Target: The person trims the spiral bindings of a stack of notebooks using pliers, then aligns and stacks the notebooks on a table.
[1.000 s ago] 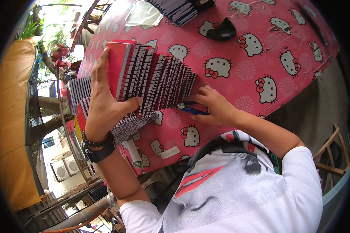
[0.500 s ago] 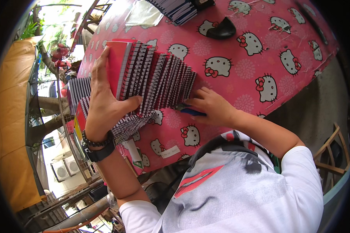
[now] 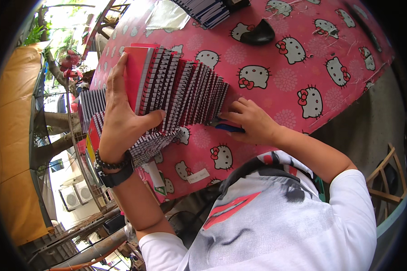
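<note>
All clock directions are taken from the middle of the main notebook stack.

1. 9 o'clock: side notebooks [image 3: 92,106], coil-bound with grey-white edges, partly covered by the left hand.
2. 8 o'clock: left hand [image 3: 121,121], spread wide; fingers extended along the stack's red cover, thumb set apart and resting against the coil-bound edges. A dark beaded bracelet [image 3: 111,164] and a black wristband [image 3: 118,178] are on the wrist.
3. 7 o'clock: lower notebooks [image 3: 145,150], white edges and dark coils outward, extending below the left hand.
4. 12 o'clock: pale, glossy sheet [image 3: 167,16], lying flat.
5. Centre: main notebook stack [image 3: 185,92], on the left part of the pink counter [image 3: 276,101]. Covers red where visible; black coil bindings and white page edges face up in close rows. The row leans and tapers toward 3 o'clock; coils slightly out of line.
6. Between 5 and 6 o'clock: white paper slip [image 3: 198,176].
7. Near 1 o'clock: dark-covered notebooks [image 3: 206,14], cut off by the upper edge of the view.
8. 4 o'clock: blue-handled tool [image 3: 229,128], its tip close to the stack's lower right corner; contact cannot be told.
9. Also 4 o'clock: right hand [image 3: 257,123], fingers curled, pinching the blue-handled tool.
10. 2 o'clock: black curved object [image 3: 260,34], smooth; kind undetermined.
</note>
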A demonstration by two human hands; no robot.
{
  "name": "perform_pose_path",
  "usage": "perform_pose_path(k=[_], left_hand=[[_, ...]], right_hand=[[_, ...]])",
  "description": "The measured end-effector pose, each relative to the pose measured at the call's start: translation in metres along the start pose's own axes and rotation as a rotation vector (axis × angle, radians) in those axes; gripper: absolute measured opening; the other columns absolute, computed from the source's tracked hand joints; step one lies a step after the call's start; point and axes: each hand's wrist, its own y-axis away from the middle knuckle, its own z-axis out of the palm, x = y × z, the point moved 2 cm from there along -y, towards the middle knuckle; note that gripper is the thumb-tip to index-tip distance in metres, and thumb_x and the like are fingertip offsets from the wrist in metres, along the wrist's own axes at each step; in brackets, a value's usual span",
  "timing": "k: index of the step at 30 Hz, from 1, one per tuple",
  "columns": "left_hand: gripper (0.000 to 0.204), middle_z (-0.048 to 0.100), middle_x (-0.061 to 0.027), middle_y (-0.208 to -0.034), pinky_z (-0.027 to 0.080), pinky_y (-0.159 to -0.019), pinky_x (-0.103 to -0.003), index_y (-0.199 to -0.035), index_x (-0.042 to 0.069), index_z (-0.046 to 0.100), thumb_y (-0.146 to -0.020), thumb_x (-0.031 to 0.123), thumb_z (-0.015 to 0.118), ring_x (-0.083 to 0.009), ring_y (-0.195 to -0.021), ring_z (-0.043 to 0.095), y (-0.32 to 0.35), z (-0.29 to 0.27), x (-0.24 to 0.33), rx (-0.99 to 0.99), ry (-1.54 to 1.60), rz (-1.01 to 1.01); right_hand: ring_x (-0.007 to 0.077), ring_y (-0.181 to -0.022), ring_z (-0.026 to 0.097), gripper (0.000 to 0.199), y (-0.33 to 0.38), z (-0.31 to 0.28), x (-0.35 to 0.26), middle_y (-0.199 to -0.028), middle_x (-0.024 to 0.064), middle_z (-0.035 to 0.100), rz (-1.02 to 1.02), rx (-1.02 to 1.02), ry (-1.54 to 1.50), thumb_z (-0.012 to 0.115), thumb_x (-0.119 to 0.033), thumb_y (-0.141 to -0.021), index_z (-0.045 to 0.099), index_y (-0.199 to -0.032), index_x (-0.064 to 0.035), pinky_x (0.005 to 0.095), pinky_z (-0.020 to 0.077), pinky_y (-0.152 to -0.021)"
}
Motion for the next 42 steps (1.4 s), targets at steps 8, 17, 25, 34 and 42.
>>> perform_pose_path(k=[8,17,25,34,42], left_hand=[[0.105,0.037,-0.0173,-0.133,0.028,-0.107,-0.041,-0.141,0.006,0.024,-0.05,0.02,0.075,-0.0325,-0.126,0.035,0.0,-0.002,-0.001,0.009,-0.034,0.034],[0.105,0.037,-0.0167,-0.134,0.028,-0.107,-0.041,-0.142,0.006,0.025,-0.051,0.021,0.075,-0.0328,-0.126,0.034,0.0,-0.001,0.001,-0.005,0.007,-0.021],[0.105,0.037,-0.0167,-0.134,0.028,-0.107,-0.04,-0.142,0.007,0.025,-0.051,0.022,0.075,-0.0327,-0.126,0.034,0.0,0.0,0.0,0.009,0.002,0.007],[0.105,0.037,-0.0166,-0.134,0.028,-0.107,-0.04,-0.142,0.007,0.025,-0.051,0.021,0.075,-0.032,-0.126,0.035,0.001,0.0,0.001,0.002,0.015,-0.019],[0.105,0.036,-0.0174,-0.134,0.029,-0.106,-0.041,-0.142,0.007,0.024,-0.051,0.019,0.075,-0.033,-0.125,0.035,0.001,0.0,-0.001,-0.012,0.059,-0.007]], right_hand=[[0.0289,-0.093,0.051,0.043,-0.001,0.006,0.015,-0.096,0.0128,0.054,0.459,-0.372,-0.516,0.068,-0.022,-0.07,0.061,-0.11,-0.0088,0.0374,0.0448,-0.078],[0.0255,-0.096,0.048,0.05,0.005,0.005,0.003,-0.097,0.008,0.051,-0.088,0.068,0.189,0.07,-0.024,-0.066,0.058,-0.114,-0.0126,0.038,0.0407,-0.08],[0.0232,-0.087,0.058,0.032,0.005,0.011,0.018,-0.095,0.0125,0.061,0.384,-0.256,-0.607,0.067,-0.026,-0.075,0.065,-0.102,-0.0079,0.0346,0.0449,-0.073],[0.0265,-0.093,0.052,0.043,0.012,0.012,0.011,-0.096,0.0115,0.055,0.092,-0.039,0.081,0.069,-0.027,-0.07,0.06,-0.109,-0.0099,0.038,0.0427,-0.078],[0.0288,-0.093,0.049,0.048,0.008,0.026,0.005,-0.098,0.0106,0.052,0.013,0.031,0.151,0.069,-0.025,-0.069,0.057,-0.115,-0.0125,0.0393,0.0415,-0.08]])
